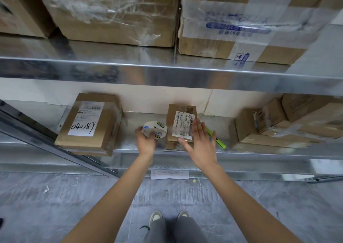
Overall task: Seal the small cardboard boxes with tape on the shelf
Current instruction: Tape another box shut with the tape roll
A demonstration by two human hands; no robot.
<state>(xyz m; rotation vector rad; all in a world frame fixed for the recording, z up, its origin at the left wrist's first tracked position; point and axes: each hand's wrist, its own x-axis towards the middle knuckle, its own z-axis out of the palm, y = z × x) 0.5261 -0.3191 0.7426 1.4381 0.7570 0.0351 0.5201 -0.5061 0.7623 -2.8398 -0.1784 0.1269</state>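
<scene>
A small cardboard box [181, 113] with a white barcode label stands in the middle of the lower metal shelf [141, 151]. My right hand [199, 140] lies flat against its front right side, fingers straight. My left hand [146, 140] grips a white roll of tape [155, 129] just left of the box. Clear tape seems to run from the roll across the box's front, but it is blurred.
A larger box [89, 124] marked 040189 sits at the left, overhanging the shelf edge. Several boxes [278, 124] are piled at the right. A green marker [216, 138] lies behind my right hand. Big taped cartons [241, 20] fill the upper shelf. A paper slip [169, 174] lies below.
</scene>
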